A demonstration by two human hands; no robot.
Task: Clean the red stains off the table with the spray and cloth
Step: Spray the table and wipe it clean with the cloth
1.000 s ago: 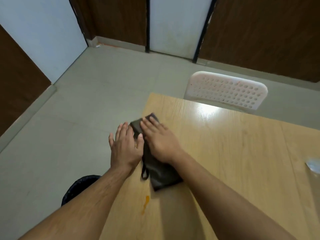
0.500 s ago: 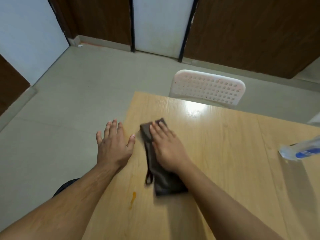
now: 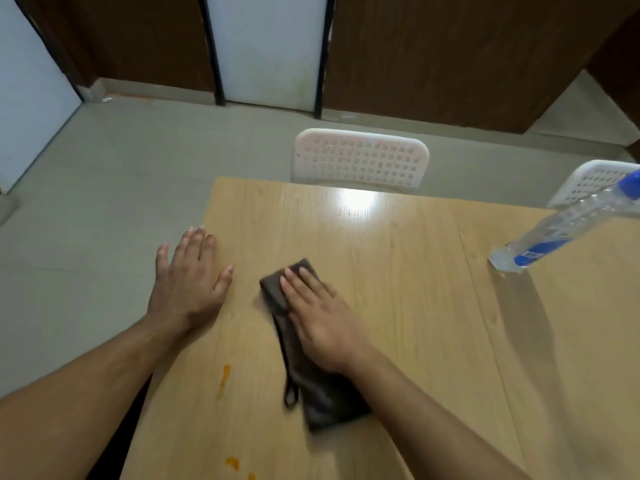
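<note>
A dark brown cloth (image 3: 320, 393) lies folded lengthwise on the wooden table (image 3: 415, 306). My right hand (image 3: 320, 315) presses flat on the cloth's far half, fingers straight. My left hand (image 3: 188, 280) rests flat at the table's left edge, fingers spread, apart from the cloth. An orange-red streak (image 3: 223, 381) marks the table near the left edge, below my left hand. More orange-red spots (image 3: 233, 462) sit at the bottom of the view. A clear spray bottle (image 3: 568, 225) with a blue cap and blue label stands at the right.
Two white perforated chair backs, one (image 3: 360, 157) behind the table's far edge and one (image 3: 592, 180) at the far right behind the bottle. Grey floor lies to the left of the table. Brown and white wall panels stand at the back.
My right hand has slid the cloth to the right, away from my left hand. The view has turned right, bringing the spray bottle fully into sight.
</note>
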